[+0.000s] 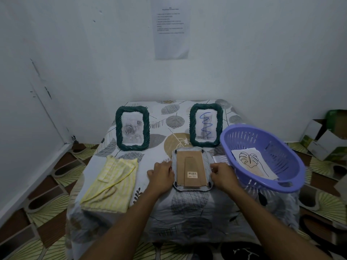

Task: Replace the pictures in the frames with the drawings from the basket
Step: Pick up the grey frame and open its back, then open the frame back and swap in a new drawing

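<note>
While the frame [190,167] lies face down just left of the basket [244,126], backing board [181,162] up, left hand [161,175] and right hand [222,175] curl on its side edges. Judged step: freeing the back. Turn the corner clips [176,183] aside evenly, then lift the board flat. The leaf drawing [249,162] waits in the basket.

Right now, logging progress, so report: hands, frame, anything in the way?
Left hand and right hand grip the face-down frame by its sides. Backing on. Leaf drawing lies in the basket. Nothing blocks the frame.
</note>
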Tool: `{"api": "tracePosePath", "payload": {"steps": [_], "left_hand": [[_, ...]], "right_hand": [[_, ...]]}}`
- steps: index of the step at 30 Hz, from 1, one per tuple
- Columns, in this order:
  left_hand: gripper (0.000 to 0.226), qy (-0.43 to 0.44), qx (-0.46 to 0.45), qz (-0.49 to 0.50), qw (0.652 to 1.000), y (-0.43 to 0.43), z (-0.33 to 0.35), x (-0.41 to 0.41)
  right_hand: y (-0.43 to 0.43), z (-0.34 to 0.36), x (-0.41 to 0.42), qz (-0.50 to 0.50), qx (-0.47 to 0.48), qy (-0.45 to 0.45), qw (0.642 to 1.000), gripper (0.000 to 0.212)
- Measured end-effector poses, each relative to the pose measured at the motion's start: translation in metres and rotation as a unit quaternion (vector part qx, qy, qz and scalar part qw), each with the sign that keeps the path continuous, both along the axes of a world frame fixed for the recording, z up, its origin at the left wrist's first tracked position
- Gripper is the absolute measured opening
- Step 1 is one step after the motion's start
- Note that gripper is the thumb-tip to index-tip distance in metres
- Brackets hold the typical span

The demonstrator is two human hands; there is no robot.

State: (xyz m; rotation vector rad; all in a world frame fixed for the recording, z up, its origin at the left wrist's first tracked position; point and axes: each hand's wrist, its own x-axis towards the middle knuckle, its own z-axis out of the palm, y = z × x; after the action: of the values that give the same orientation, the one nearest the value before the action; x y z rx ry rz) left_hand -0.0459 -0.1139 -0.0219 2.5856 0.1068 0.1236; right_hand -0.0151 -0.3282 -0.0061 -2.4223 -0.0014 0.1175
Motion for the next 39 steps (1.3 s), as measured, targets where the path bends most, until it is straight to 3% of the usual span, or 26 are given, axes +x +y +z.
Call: {"api": "tracePosePath", "payload": {"steps": [2,4,6,8,16,28,33,39], "left_hand": [[0.008,0.008,0.031,0.001,0.999,-0.002,0.000,0.002],[0.013,0.001,0.048,0.000,0.999,-0.002,-0.003,0.003],[0.033,-0.028,0.053,0.006,0.998,-0.003,-0.007,0.003],[0.041,-0.057,0.041,-0.001,0.998,-0.007,-0.010,0.004],[0.041,-0.036,-0.016,-0.024,0.999,-0.032,-0.013,0.014],[0.037,-0.079,-0.089,-0.020,0.993,-0.038,-0.001,0.015],[0.029,-0.085,-0.238,0.039,0.967,-0.037,0.008,0.023],[0.032,-0.054,-0.435,0.117,0.891,-0.022,0.012,0.024]], "right_hand": [[0.000,-0.001,0.002,0.009,-0.017,0.005,1.000,0.029],[-0.002,-0.002,0.004,0.007,-0.016,-0.003,1.000,0.022],[-0.002,-0.002,0.006,0.011,-0.012,-0.034,0.999,0.012],[0.001,0.000,0.007,0.036,-0.004,-0.070,0.997,0.031],[0.003,-0.015,0.002,0.033,0.033,-0.151,0.987,0.036],[0.002,-0.024,0.009,0.010,0.074,-0.179,0.981,0.033],[0.002,-0.026,0.011,0.013,0.073,-0.173,0.982,0.032],[0.002,-0.030,0.012,0.016,0.068,-0.166,0.984,0.034]]}}
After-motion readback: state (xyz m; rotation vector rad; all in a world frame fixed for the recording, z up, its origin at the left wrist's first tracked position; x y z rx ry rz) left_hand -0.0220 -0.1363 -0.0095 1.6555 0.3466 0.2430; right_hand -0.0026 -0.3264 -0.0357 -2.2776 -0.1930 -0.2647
